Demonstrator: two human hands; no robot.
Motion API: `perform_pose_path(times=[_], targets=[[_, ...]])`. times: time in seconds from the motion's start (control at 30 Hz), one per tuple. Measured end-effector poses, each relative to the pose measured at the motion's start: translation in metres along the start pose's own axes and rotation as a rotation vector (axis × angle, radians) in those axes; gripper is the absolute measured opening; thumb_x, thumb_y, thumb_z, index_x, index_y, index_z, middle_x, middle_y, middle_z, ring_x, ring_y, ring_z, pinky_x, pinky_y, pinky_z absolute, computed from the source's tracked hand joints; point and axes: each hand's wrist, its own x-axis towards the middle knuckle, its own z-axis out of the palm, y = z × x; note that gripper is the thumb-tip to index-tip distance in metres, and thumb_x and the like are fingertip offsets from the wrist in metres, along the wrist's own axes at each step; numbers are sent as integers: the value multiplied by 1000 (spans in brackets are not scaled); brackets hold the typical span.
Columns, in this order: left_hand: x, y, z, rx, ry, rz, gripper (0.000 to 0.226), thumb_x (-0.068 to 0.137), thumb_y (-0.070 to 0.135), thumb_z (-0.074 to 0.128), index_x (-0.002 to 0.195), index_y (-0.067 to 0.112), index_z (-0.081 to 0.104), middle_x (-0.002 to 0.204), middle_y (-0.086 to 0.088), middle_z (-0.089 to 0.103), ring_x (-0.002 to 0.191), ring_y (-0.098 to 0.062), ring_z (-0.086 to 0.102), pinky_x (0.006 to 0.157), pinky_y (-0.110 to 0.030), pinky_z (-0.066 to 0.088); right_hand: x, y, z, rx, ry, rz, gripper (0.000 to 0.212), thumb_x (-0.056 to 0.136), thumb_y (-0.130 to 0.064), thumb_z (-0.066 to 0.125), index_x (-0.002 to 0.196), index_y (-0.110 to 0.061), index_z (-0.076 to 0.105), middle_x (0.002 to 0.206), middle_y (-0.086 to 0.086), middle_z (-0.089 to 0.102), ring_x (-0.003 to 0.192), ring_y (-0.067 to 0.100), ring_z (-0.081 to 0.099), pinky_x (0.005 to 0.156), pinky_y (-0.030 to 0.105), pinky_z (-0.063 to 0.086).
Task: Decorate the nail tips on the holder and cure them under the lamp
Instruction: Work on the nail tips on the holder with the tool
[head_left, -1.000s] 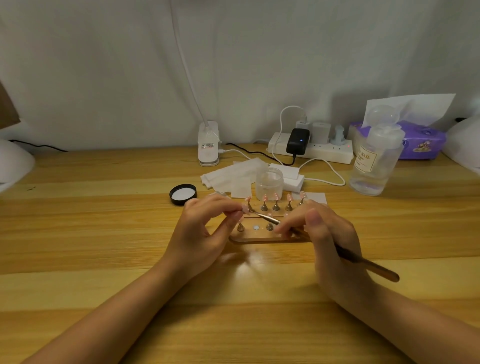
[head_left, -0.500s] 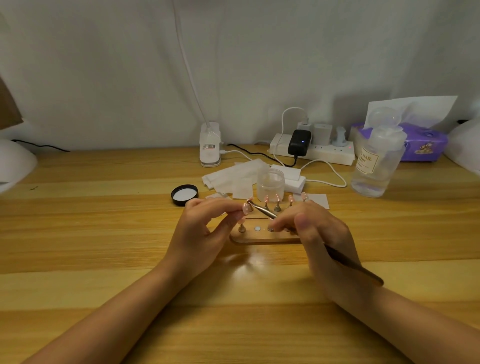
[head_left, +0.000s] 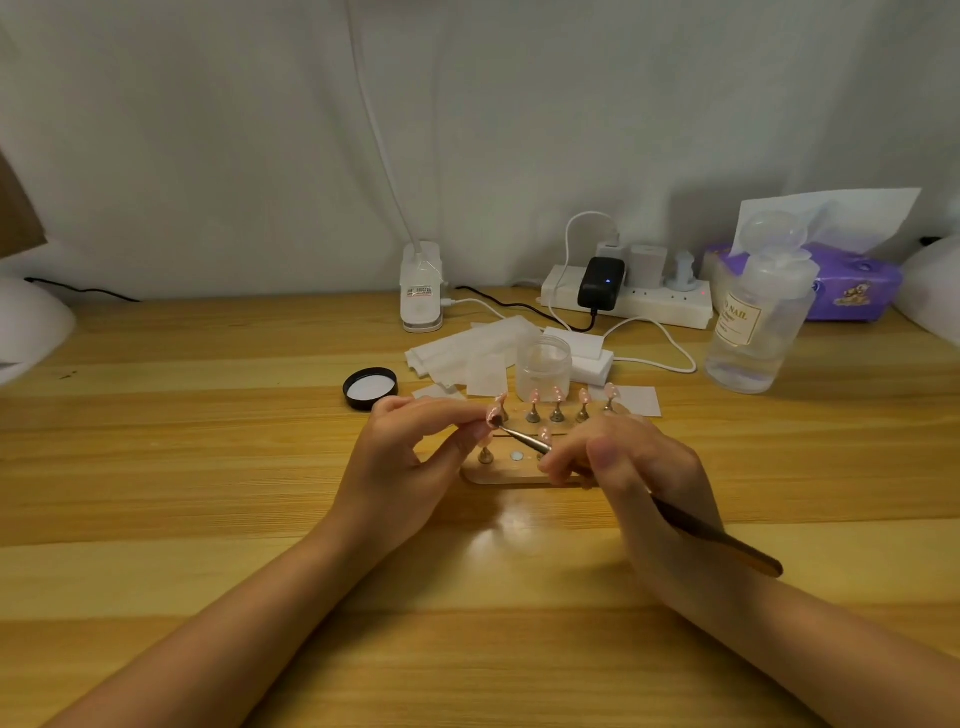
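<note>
Right now the left hand (head_left: 410, 457) is pinching a nail tip (head_left: 492, 415), light and slippery, by its edges, while the right hand (head_left: 639, 467) is gripping the brush (head_left: 524, 439).

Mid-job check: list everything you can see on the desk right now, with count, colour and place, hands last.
holder: one, wooden, desk centre, between the hands
nail tips: several, pink, on metal stands on the holder; exact count unclear
brush: one, dark handle, tip at the nail tip held up on the left
jar: one, clear, open, behind the holder
lid: one, black, left of the jar
wipes: a pile, white, behind the lid
bottle: one, clear, right
tissue pack: one, purple, far right
power strip: one, white, by the wall
left hand: pinches a nail tip
right hand: holds the brush
</note>
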Motion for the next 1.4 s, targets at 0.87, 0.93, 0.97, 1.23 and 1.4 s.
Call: perform_pose_path(times=[0.87,0.93,0.97,1.23,1.4], targets=[[8,12,13,-150,-66,-176,56,76,8,71,121,28,44,82,11,67,91,4,60,91,-5,33,8,-3,-7,83,144,234,16,91,-28,43,89,-30,59,84,-11,67,78,-3,60,63,5,43],[7,11,15,-171,-83,-182,57,75,5,71,122,25,44,80,9,67,91,3,59,83,0,33,8,-1,-8,48,124,210,22,94,-43,39,92,-32,58,89,-14,68,81,0,62,71,12,46],[7,10,15,-177,-86,-189,57,75,3,71,121,25,45,79,9,67,91,3,59,81,1,32,8,-1,-9,16,110,185,27,93,-49,35,93,-33,57,87,-15,69,81,1,63,75,18,47],[8,7,17,-165,-156,-230,62,75,2,71,123,28,42,80,6,67,85,1,59,78,0,34,12,12,-13,-432,-16,-78,21,84,-33,53,89,-17,66,87,-21,56,81,0,54,80,27,36],[8,6,18,-158,-181,-233,66,76,0,70,126,27,37,81,3,67,87,0,57,76,2,34,12,14,-13,-553,-114,-47,26,74,-35,63,93,-17,66,85,-6,65,85,5,50,78,25,31]])
